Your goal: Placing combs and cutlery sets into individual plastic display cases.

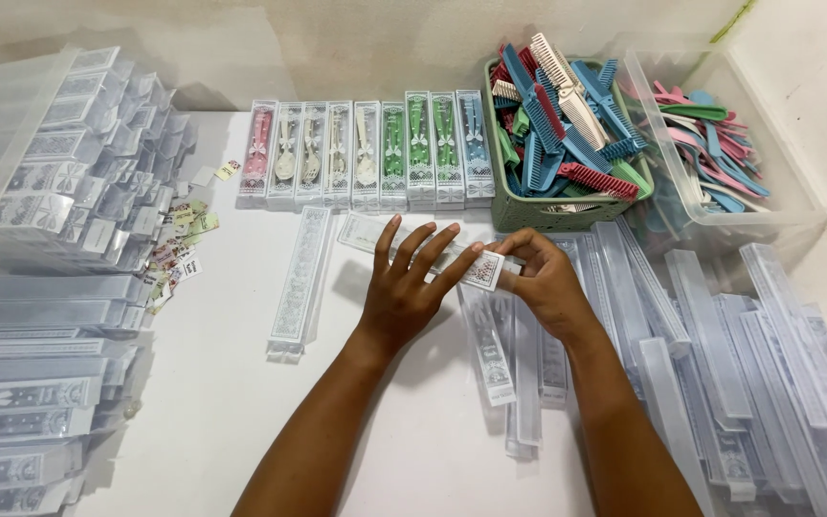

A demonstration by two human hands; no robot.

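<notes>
Head view looks down on both forearms reaching in from the bottom edge over a white table (232,402). Left hand (404,287) lies palm down with fingers fanned, resting on a long clear plastic sleeve (375,236) that lies slanted across the table at centre. Right hand (543,278) curls in, its thumb and fingertips pinching the sleeve's printed end. Behind them stands a row of packed sleeves (366,153), beside a green basket of combs (567,124). Empty sleeves (720,354) pile to the right.
</notes>
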